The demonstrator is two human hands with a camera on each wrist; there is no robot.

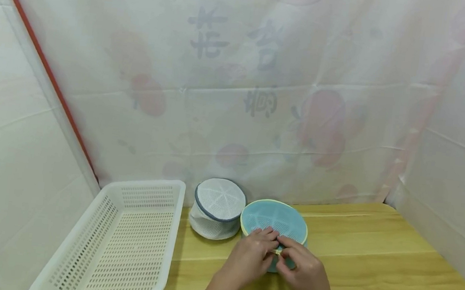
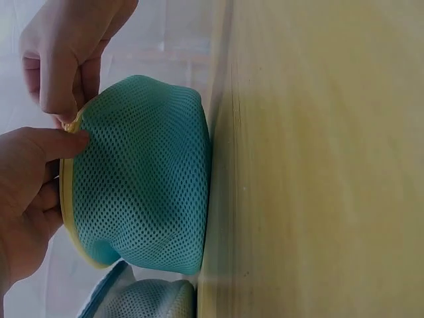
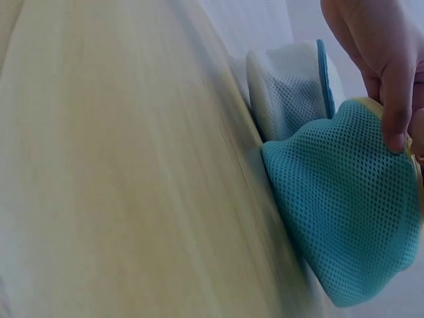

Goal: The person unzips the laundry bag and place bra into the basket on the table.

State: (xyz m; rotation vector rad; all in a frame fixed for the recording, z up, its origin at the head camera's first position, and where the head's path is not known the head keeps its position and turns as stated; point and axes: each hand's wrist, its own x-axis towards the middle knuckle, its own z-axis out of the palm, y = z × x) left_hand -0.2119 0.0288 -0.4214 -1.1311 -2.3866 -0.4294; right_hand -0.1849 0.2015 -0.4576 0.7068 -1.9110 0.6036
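Observation:
A round blue-green mesh laundry bag (image 1: 272, 215) with yellow rim trim (image 2: 66, 192) stands upright on the table. My left hand (image 1: 248, 255) holds its near rim, thumb pressed on the mesh side and fingers over the top. Beside it, my right hand (image 1: 304, 267) pinches the yellow trim with thumb and fingertips, close to the left thumb. The fingers hide the small piece at the pinch. In the left wrist view the bag's side looks slightly creased. Just left of this bag sits a white mesh laundry bag (image 1: 217, 205) with a dark blue rim.
A white perforated plastic basket (image 1: 174, 243) stands on the left of the wood-grain table (image 1: 374, 254). Behind the bags hangs a pale printed sheet (image 1: 218, 115), and white sheeting (image 1: 453, 187) closes the right side.

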